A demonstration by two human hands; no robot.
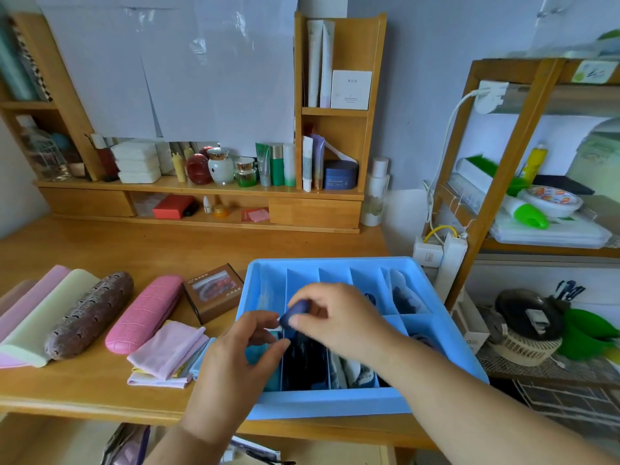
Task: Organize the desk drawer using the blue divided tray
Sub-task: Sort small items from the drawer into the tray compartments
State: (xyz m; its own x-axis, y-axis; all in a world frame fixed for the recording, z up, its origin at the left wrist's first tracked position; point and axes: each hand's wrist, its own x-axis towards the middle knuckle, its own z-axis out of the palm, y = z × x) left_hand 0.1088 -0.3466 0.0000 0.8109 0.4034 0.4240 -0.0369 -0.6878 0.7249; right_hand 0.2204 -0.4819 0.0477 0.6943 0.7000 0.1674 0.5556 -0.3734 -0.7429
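Left hand (250, 344): forearm bare, raised from lower centre, fingers curled, thumb toward right hand. Right hand (332, 317): forearm in from lower right, palm down, fingertips pinched closed.

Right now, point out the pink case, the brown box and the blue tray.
pink case (145, 315), head view, middle of its lid
brown box (214, 292), head view, its printed top face
blue tray (332, 402), head view, its near front wall
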